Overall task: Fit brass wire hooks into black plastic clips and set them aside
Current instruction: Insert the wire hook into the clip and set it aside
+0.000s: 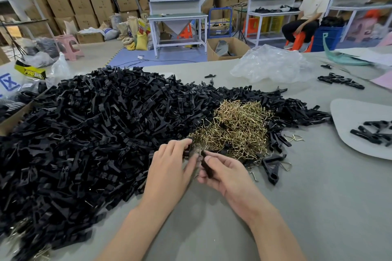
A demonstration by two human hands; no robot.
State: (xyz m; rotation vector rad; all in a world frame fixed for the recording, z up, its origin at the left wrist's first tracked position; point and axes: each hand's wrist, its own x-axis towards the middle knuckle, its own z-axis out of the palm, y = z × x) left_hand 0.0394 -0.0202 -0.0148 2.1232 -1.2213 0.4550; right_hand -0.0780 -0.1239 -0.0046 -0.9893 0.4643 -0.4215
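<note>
A big heap of black plastic clips (89, 125) covers the left and middle of the grey table. A mound of brass wire hooks (237, 129) lies on the heap's right side. Just in front of the hooks, my left hand (169, 167) grips a black clip piece (187, 152) with curled fingers. Beside it, my right hand (224, 174) pinches another black clip piece (206, 167) between thumb and fingers. The two hands nearly touch. An assembled clip with a hook (273, 165) lies right of my hands.
A grey board (343, 121) at the right carries a few black clips (373, 133). Crumpled clear plastic (269, 63) lies at the back, more clips (339, 80) far right. A cardboard box edge (14, 116) sits left. A seated person (307, 15) is beyond the table.
</note>
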